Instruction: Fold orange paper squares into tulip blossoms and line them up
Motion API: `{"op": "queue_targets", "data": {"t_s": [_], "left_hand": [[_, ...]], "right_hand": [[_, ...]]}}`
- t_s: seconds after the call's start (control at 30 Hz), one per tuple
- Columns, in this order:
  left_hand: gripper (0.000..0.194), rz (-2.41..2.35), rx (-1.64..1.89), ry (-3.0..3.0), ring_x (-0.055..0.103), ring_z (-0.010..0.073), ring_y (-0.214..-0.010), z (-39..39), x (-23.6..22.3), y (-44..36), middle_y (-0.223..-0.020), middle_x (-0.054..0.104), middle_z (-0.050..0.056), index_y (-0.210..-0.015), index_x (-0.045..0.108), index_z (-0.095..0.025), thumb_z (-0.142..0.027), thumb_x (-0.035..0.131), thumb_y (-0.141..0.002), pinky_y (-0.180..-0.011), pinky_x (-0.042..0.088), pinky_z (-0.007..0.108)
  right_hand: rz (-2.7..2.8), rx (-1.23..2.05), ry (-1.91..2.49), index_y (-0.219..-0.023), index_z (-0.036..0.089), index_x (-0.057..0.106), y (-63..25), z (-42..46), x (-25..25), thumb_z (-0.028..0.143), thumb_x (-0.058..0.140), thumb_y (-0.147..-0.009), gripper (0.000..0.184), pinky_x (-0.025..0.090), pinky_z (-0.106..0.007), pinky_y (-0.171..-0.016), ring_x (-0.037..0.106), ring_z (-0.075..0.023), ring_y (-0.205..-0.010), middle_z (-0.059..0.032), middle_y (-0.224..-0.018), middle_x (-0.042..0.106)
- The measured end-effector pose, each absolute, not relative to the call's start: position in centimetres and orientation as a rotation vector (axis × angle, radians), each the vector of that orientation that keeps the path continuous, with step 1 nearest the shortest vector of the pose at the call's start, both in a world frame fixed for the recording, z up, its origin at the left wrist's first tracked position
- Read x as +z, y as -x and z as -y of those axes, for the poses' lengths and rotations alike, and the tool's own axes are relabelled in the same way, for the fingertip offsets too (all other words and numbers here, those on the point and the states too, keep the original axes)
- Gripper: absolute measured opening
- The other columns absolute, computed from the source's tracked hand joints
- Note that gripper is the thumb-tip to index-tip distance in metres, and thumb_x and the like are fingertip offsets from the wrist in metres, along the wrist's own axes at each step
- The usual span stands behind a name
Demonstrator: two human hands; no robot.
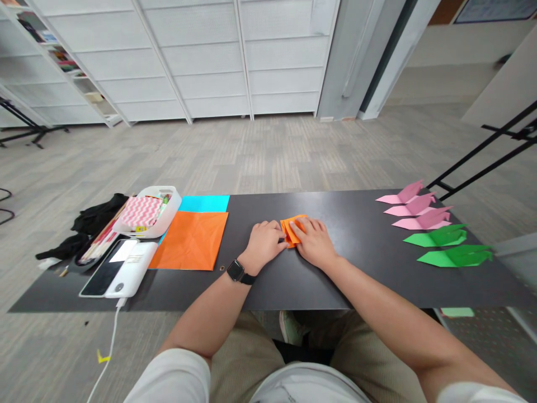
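Left hand and right hand, palms down, fingers nearly meeting; the forearms converge from either side. The left wrist carries a black watch.

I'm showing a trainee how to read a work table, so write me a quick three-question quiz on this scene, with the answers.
1. True or false: the watch is on the arm whose hand is the right hand.
2. How many green paper shapes lie at the right end of the table?
3. Multiple choice: what do the fingers of the left hand touch?
A) the phone
B) the small folded orange paper
C) a pink paper shape

Key: 1. False, it is on the left wrist. 2. Two. 3. B.
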State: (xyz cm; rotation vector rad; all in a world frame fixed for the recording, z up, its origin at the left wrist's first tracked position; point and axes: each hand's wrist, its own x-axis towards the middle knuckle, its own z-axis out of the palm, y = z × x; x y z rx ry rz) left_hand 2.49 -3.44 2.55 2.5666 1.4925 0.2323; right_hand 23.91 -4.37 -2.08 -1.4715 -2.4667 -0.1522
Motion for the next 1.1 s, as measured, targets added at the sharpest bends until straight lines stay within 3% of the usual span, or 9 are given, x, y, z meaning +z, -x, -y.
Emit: {"op": "queue_targets", "data": {"t_s": [0.27, 0.43, 0.63, 0.83, 0.97, 1.1], "left_hand": [[0.018, -1.452, 0.252, -2.566, 0.063, 0.0236, -0.104, 3.3, 2.6, -2.4, -0.115, 0.071, 0.004, -0.107, 0.084, -0.032, -0.039, 0.069, -0.099, -0.095, 0.050, 0.039], [0.025, -1.459, 0.299, -2.563, 0.066, 0.0228, -0.100, 3.0, 2.2, -2.4, -0.115, 0.074, 0.005, -0.104, 0.084, -0.028, -0.035, 0.060, -0.103, -0.095, 0.052, 0.040], [0.023, -1.402, 0.338, -2.562, 0.070, 0.0227, -0.103, 2.7, 2.1, -2.3, -0.115, 0.078, 0.005, -0.103, 0.084, -0.026, -0.032, 0.062, -0.101, -0.101, 0.052, 0.039], [0.023, -1.437, 0.331, -2.532, 0.072, 0.0232, -0.096, 2.6, 2.5, -2.4, -0.106, 0.081, 0.006, -0.105, 0.079, -0.023, -0.035, 0.059, -0.104, -0.094, 0.053, 0.037], [0.023, -1.467, 0.344, -2.539, 0.072, 0.0245, -0.102, 2.7, 2.4, -2.5, -0.117, 0.080, 0.007, -0.117, 0.076, -0.023, -0.035, 0.062, -0.103, -0.095, 0.053, 0.038], [0.023, -1.454, 0.321, -2.546, 0.071, 0.0244, -0.106, 2.8, 2.1, -2.6, -0.118, 0.079, 0.007, -0.113, 0.079, -0.025, -0.039, 0.066, -0.101, -0.099, 0.052, 0.037]], "right_hand": [[2.472, -0.031, 1.383, -0.152, 0.021, 0.060, -23.9, 4.7, -1.9, 0.041, 0.060, -0.096, 0.059, 0.022, -0.060, -0.126, 0.044, -0.0369, -0.143, -0.0167, -0.154, 0.056], [2.476, 0.043, 1.328, -0.153, 0.022, 0.058, -24.4, 4.8, -1.8, 0.044, 0.061, -0.097, 0.060, 0.022, -0.064, -0.129, 0.045, -0.0363, -0.148, -0.0148, -0.159, 0.054], [2.497, 0.051, 1.350, -0.156, 0.021, 0.056, -24.4, 4.5, -2.4, 0.048, 0.057, -0.102, 0.060, 0.024, -0.067, -0.128, 0.042, -0.0372, -0.152, -0.0148, -0.164, 0.051], [2.537, 0.036, 1.375, -0.158, 0.022, 0.054, -24.2, 4.3, -2.7, 0.055, 0.052, -0.105, 0.062, 0.022, -0.069, -0.128, 0.041, -0.0386, -0.154, -0.0149, -0.169, 0.044], [2.556, 0.023, 1.389, -0.158, 0.024, 0.054, -24.0, 4.4, -2.7, 0.045, 0.041, -0.110, 0.054, 0.022, -0.070, -0.127, 0.042, -0.0370, -0.154, -0.0131, -0.168, 0.045], [2.567, 0.025, 1.387, -0.160, 0.024, 0.052, -23.9, 4.4, -2.8, 0.041, 0.040, -0.110, 0.054, 0.023, -0.072, -0.125, 0.043, -0.0377, -0.153, -0.0126, -0.169, 0.045]]}}
